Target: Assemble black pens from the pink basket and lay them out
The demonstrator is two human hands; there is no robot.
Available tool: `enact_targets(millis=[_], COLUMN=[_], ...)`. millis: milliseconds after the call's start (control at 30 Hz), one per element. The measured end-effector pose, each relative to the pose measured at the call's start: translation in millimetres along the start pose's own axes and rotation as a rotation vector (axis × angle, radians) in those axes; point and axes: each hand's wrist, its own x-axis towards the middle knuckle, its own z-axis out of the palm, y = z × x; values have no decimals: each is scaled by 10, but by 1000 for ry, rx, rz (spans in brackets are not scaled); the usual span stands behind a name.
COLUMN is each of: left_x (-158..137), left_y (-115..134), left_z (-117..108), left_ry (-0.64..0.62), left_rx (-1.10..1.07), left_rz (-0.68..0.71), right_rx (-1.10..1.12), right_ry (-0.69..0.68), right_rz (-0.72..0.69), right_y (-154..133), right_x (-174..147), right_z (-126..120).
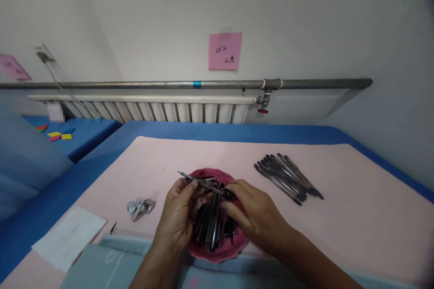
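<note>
Pen (205,184) was held aslant above the bowl (222,254), its tip pointing left. The grip of the left hand (178,210) was closed on its barrel; the right hand (256,210) pinched its other end. Dark pen parts (213,226) lay in the bowl, more pens (288,178) on the table (288,134) to its right.

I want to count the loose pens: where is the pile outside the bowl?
In the head view, the pile of pens lies on the pale pink cover, right of the bowl and beyond the right hand.
</note>
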Motion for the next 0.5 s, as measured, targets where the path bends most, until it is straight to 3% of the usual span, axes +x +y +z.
enact_targets(millis=[100, 267, 500], left_x=[-5, 2, 15], left_y=[-2, -27, -64], left_z=[4, -20, -44], left_ry=[-4, 0, -42], left_rx=[10, 59, 160], left_rz=[20, 42, 81], right_rx=[-35, -44, -49], right_ry=[18, -79, -47], right_rz=[-34, 9, -3], right_y=[11, 7, 6], right_x=[-12, -11, -41], right_z=[25, 32, 81])
